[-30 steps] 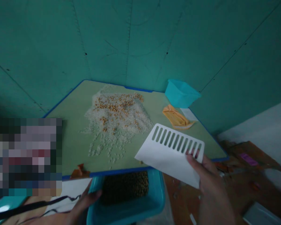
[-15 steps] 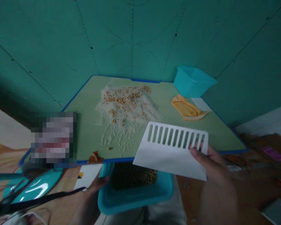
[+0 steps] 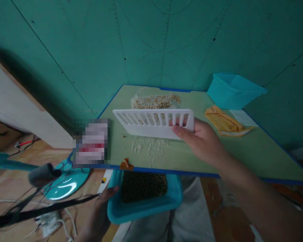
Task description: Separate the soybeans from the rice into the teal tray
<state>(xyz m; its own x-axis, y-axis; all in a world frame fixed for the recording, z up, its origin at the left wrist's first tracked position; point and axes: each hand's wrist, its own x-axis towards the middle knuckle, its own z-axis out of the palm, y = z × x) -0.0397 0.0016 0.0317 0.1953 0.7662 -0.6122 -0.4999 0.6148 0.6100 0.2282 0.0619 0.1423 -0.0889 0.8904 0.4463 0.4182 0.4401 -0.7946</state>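
Note:
My right hand (image 3: 202, 139) grips the right end of a white plastic scraper (image 3: 151, 131) with a row of slots, held tilted over the table. Partly hidden behind it is a pile of white grains and yellowish beans (image 3: 154, 101). Loose white grains (image 3: 151, 148) lie nearer the front edge. My left hand (image 3: 104, 201) holds the left rim of a turquoise basin (image 3: 143, 211), thumb over the edge. Dark and tan beans (image 3: 143, 188) fill part of the basin, which sits at my lap below the table edge.
On the table (image 3: 204, 161) at right lie a yellow cloth (image 3: 224, 122) and a turquoise bin (image 3: 234, 92). A blurred-out item (image 3: 93, 144) lies at left. An orange-brown scrap (image 3: 126, 164) rests at the front edge. A green wall (image 3: 146, 43) stands behind; cables (image 3: 68, 218) lie on the floor.
My right hand has moved the scraper forward and left over the grains and tipped it flatter to my view. My left hand stays on the basin. The view has shifted left.

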